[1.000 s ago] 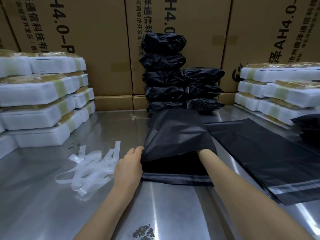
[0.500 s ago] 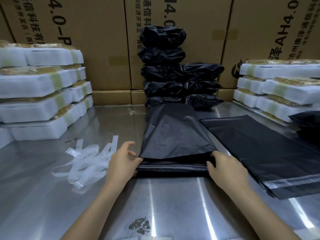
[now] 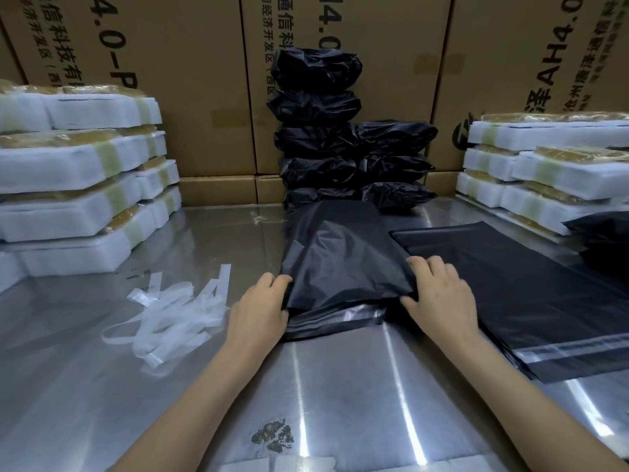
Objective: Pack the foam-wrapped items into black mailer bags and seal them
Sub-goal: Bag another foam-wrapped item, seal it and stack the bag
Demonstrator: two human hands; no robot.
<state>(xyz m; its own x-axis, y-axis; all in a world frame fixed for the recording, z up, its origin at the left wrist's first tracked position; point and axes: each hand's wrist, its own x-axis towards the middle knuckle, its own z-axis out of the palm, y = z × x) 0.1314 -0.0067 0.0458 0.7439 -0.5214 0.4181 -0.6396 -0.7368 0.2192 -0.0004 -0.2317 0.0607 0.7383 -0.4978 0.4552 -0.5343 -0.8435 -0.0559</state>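
Both hands [image 3: 258, 311] [image 3: 439, 294] grip the mailer bag [image 3: 340, 260] between them.

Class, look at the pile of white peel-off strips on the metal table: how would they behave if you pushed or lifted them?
The strips look thin and curled, so probably floppy and very light. On the shiny table they would likely slide or scatter when pushed. Being tangled, several may lift together.
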